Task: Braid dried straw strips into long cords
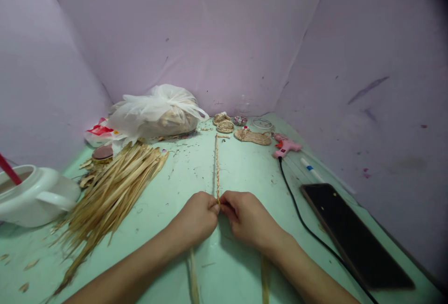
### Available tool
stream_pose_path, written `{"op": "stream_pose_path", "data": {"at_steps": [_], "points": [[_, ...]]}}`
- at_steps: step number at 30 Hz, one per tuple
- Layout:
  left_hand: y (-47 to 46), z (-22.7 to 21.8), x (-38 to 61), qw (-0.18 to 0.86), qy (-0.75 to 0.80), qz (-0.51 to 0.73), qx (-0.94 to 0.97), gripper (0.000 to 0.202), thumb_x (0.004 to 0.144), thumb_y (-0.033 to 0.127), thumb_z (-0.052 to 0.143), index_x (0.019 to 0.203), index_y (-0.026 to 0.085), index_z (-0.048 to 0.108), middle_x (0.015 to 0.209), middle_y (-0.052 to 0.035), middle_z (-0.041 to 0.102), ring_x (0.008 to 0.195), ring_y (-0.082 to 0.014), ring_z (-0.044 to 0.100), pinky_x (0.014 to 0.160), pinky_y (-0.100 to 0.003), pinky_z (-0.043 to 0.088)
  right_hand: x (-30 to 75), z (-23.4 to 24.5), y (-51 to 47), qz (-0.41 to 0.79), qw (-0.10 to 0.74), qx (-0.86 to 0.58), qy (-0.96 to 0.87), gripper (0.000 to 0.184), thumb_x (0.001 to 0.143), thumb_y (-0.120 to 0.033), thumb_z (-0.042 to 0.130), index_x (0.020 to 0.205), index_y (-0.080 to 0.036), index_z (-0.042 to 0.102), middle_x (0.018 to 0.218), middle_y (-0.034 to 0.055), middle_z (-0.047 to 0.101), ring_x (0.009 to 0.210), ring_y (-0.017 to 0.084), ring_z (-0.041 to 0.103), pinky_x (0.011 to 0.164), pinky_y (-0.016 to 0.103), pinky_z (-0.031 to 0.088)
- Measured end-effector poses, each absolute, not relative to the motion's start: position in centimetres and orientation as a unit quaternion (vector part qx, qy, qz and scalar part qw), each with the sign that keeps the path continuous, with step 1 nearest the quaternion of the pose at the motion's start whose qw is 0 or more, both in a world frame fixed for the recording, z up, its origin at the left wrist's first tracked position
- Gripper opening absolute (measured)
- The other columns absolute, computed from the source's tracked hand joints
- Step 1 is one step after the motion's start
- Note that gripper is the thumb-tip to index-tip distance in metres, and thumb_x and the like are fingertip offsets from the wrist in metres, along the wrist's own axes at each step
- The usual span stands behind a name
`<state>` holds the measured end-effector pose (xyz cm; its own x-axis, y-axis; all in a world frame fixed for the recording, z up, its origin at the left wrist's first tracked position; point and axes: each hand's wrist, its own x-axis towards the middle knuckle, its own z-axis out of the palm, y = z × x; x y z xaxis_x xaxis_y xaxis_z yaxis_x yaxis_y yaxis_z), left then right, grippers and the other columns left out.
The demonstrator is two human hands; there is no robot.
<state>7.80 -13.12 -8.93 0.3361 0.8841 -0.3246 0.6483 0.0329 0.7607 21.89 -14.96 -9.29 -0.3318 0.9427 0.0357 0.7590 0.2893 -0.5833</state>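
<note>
A thin braid of dried plant strips (217, 168) runs straight away from me down the middle of the table. At its near end my left hand (200, 215) and my right hand (247, 217) meet, both closed in a pinch on the strips. Loose pale strands trail toward me: one strand (193, 276) comes out below the left hand, another strand (265, 278) below the right wrist. The fingertips hide the exact point where the strips cross.
To the left lie a bundle of dried strips (119, 187) and a white pot (38, 201). Behind stands a white plastic bag (157, 112). Woven soles (252, 136) lie at the back. On the right are a pink glue gun (286, 146), its black cord (297, 215) and a phone (353, 234).
</note>
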Motion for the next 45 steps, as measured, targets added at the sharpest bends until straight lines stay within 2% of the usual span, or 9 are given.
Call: {"op": "stream_pose_path", "data": {"at_steps": [9, 14, 21, 24, 26, 29, 34, 38, 45], "points": [[-13.6, -9.7, 8.4, 0.402, 0.571, 0.162, 0.697, 0.021, 0.061, 0.018, 0.037, 0.042, 0.018, 0.029, 0.043, 0.0037, 0.027, 0.046, -0.0082, 0.027, 0.045, -0.023, 0.019, 21.3, -7.9, -16.2, 0.125, 0.114, -0.629, -0.759, 0.015, 0.073, -0.018, 0.043, 0.067, -0.017, 0.057, 0.066, 0.0051, 0.060, 0.056, 0.013, 0.050, 0.049, 0.025, 0.022], [-13.6, -9.6, 8.4, 0.482, 0.564, 0.180, 0.645, 0.020, 0.056, 0.017, 0.038, 0.041, 0.018, 0.025, 0.042, 0.0049, 0.020, 0.044, -0.0069, 0.020, 0.043, -0.023, 0.015, 20.6, -7.1, -17.8, 0.157, 0.102, -0.633, -0.752, 0.018, 0.073, -0.019, 0.043, 0.064, -0.018, 0.059, 0.061, 0.0050, 0.062, 0.052, 0.014, 0.053, 0.047, 0.027, 0.023], [-13.7, -9.3, 8.6, 0.609, 0.565, 0.205, 0.518, 0.011, 0.053, 0.016, 0.040, 0.044, 0.015, 0.046, 0.037, 0.0053, 0.030, 0.041, -0.0070, 0.025, 0.041, -0.022, 0.018, 19.0, -7.6, -19.3, 0.209, 0.077, -0.531, -0.817, 0.022, 0.064, -0.013, 0.049, 0.081, -0.012, 0.062, 0.079, 0.0109, 0.066, 0.062, 0.018, 0.058, 0.054, 0.026, 0.033], [-13.6, -9.6, 8.1, 0.585, 0.555, 0.198, 0.558, 0.011, 0.056, 0.020, 0.044, 0.046, 0.015, 0.047, 0.039, 0.0058, 0.030, 0.042, -0.0066, 0.024, 0.042, -0.021, 0.018, 20.2, -7.2, -18.5, 0.285, 0.109, -0.519, -0.799, 0.012, 0.067, -0.020, 0.051, 0.064, -0.014, 0.062, 0.062, 0.0051, 0.063, 0.052, 0.014, 0.053, 0.048, 0.024, 0.030], [-13.5, -9.6, 7.7, 0.577, 0.543, 0.197, 0.577, 0.015, 0.059, 0.025, 0.046, 0.048, 0.015, 0.045, 0.040, 0.0060, 0.029, 0.043, -0.0065, 0.023, 0.043, -0.021, 0.018, 21.5, -7.0, -17.3, 0.360, 0.162, -0.533, -0.748, 0.021, 0.070, -0.030, 0.052, 0.056, -0.016, 0.060, 0.048, 0.0011, 0.055, 0.046, 0.011, 0.047, 0.044, 0.023, 0.028], [-13.4, -9.6, 7.3, 0.589, 0.518, 0.201, 0.588, 0.019, 0.062, 0.031, 0.046, 0.052, 0.015, 0.045, 0.043, 0.0061, 0.029, 0.044, -0.0064, 0.023, 0.044, -0.021, 0.018, 22.5, -7.3, -15.5, 0.387, 0.323, -0.604, -0.617, 0.019, 0.073, -0.031, 0.049, 0.069, -0.016, 0.060, 0.060, 0.0018, 0.058, 0.055, 0.011, 0.049, 0.051, 0.022, 0.034], [-13.2, -9.7, 7.2, 0.618, 0.466, 0.204, 0.600, 0.025, 0.064, 0.036, 0.047, 0.052, 0.016, 0.041, 0.046, 0.0049, 0.032, 0.045, -0.0062, 0.025, 0.044, -0.021, 0.020, 20.9, -8.5, -14.8, 0.666, 0.292, -0.528, -0.440, 0.008, 0.070, -0.020, 0.049, 0.063, -0.016, 0.050, 0.050, -0.0033, 0.046, 0.043, 0.007, 0.041, 0.043, 0.020, 0.032], [-12.9, -9.8, 6.8, 0.592, 0.466, 0.175, 0.634, 0.027, 0.067, 0.039, 0.047, 0.054, 0.016, 0.038, 0.047, 0.0060, 0.026, 0.045, -0.0059, 0.021, 0.042, -0.021, 0.017, 20.1, -9.0, -15.1, 0.644, 0.320, -0.552, -0.423, 0.012, 0.065, -0.018, 0.056, 0.056, -0.014, 0.050, 0.042, -0.0075, 0.037, 0.035, 0.002, 0.023, 0.037, 0.019, 0.016], [-12.6, -9.4, 6.1, 0.480, 0.483, 0.121, 0.722, 0.025, 0.071, 0.034, 0.040, 0.054, 0.016, 0.041, 0.050, 0.0043, 0.029, 0.048, -0.0073, 0.025, 0.046, -0.021, 0.023, 20.1, -9.9, -15.0, 0.638, 0.388, -0.544, -0.383, 0.011, 0.057, -0.022, 0.063, 0.054, -0.013, 0.058, 0.046, -0.0030, 0.051, 0.039, 0.003, 0.031, 0.041, 0.020, 0.022]]}}
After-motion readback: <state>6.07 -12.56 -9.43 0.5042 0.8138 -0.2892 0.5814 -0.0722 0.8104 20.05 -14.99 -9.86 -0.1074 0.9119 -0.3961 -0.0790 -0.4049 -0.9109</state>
